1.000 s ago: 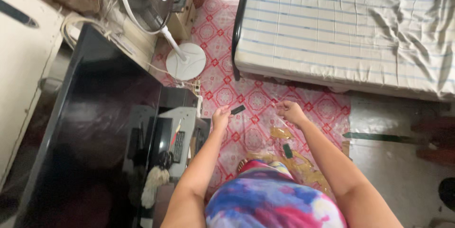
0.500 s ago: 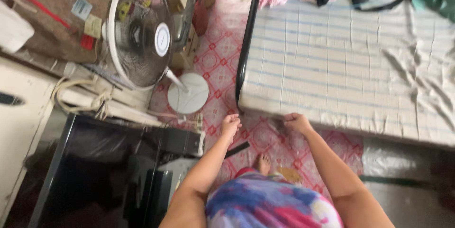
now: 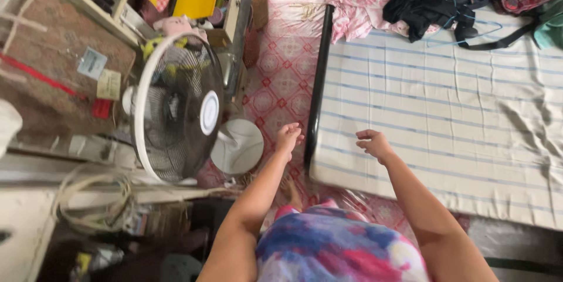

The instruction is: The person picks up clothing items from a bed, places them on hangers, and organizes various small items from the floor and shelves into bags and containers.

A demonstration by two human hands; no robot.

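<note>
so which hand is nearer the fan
Left. The left hand hangs over the floor just right of the fan base. The right hand is farther off, over the mattress edge.

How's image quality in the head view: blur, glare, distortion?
Head view: lighting soft and even, no hard shadows, no strong glare. Motion blur smears the lower left corner and the tie-dye shirt; the left hand and right hand are slightly soft. Wide-angle distortion bends the bed frame and stretches the standing fan. Striped mattress sheet reads fairly sharp.
</note>
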